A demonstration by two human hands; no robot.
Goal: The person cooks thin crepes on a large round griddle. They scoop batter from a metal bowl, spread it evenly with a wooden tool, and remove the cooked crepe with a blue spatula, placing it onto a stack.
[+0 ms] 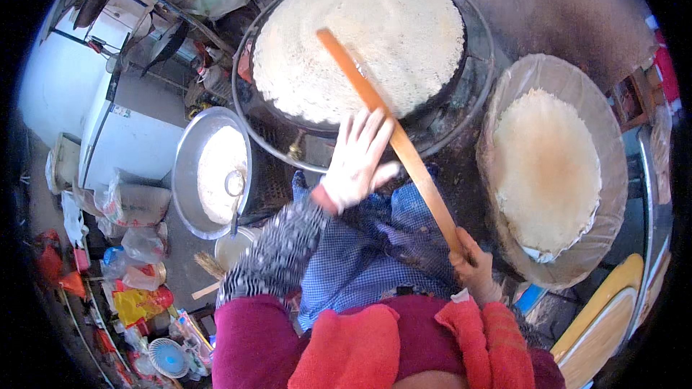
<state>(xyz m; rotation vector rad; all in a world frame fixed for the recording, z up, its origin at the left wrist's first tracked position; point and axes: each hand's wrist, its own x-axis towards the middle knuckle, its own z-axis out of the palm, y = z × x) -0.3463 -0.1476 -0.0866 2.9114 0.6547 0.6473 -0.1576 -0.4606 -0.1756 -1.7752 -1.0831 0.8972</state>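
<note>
A long, curved wooden batter spreader (pixel 413 159) slants across the view, its far end over a pale round sheet of batter (pixel 378 27). The batter covers most of a dark round griddle (pixel 459 73). My right hand (pixel 476 267) grips the spreader's near end by my waist. Pale and apparently gloved, my left hand (pixel 361 154) is at the griddle's front edge with its thumb spread. Its fingertips reach the spreader's left edge; whether they press on it cannot be told.
Left of the griddle, a metal basin (pixel 186 183) holds white batter and a ladle (pixel 234 189). At right, a cloth-lined basket (pixel 608 173) carries a browned flatbread (pixel 546 167). A metal ring (pixel 489 92) surrounds the griddle. Plastic bags (pixel 143 243) clutter the left side.
</note>
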